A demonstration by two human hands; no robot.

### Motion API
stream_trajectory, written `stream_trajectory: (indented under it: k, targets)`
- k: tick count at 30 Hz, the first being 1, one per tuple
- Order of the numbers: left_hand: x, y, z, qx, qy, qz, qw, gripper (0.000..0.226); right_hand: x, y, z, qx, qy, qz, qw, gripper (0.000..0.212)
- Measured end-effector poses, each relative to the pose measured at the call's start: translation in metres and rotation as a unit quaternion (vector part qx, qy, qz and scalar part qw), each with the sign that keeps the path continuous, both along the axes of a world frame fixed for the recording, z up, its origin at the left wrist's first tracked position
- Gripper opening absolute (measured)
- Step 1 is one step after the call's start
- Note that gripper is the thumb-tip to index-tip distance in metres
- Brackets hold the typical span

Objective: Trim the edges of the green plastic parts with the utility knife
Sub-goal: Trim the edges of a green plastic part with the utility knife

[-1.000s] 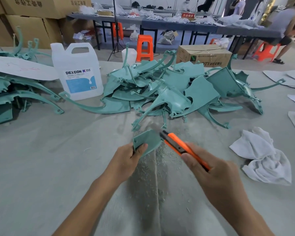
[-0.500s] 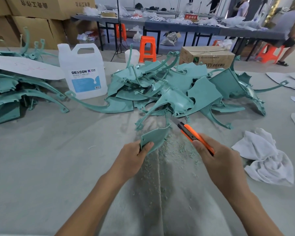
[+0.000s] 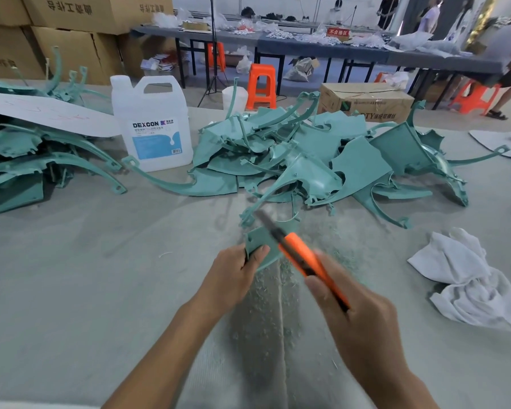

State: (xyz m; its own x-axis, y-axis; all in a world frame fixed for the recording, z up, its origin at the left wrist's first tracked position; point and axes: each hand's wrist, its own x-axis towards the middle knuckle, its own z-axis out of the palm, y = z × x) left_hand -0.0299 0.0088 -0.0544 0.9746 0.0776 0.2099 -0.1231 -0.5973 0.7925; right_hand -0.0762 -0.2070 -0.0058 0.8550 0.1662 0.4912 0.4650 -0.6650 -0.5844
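A left hand (image 3: 233, 270) pinches a green part (image 3: 258, 242) over the table (image 3: 71, 290); the right hand (image 3: 357, 314) grips a knife (image 3: 304, 261) crossing it. A slip could send the blade into the left thumb. The pile (image 3: 307, 160) waits beyond.

I see a small green part (image 3: 260, 246) just below frame centre, a flat piece held upright off the bench (image 3: 71, 276). The utility knife (image 3: 300, 258), orange-bodied with its dark blade out, crosses the part's right edge, slanting up-left and blurred. A heap of green parts (image 3: 307, 160) fills the centre, and a stack of green parts (image 3: 27, 160) sits at the left edge.
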Motion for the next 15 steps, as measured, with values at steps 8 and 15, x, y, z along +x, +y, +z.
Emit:
stream_trajectory:
  k: [8, 15]
  targets:
    - [-0.002, 0.0, 0.0, -0.019, 0.006, -0.012, 1.0, 0.058, 0.012, -0.004, -0.005, 0.033, 0.02, -0.039, 0.998, 0.041]
    - [-0.002, 0.005, -0.008, 0.001, 0.047, -0.013, 0.999, 0.032, 0.049, -0.027, -0.035, 0.096, 0.124, -0.111, 0.981, 0.033]
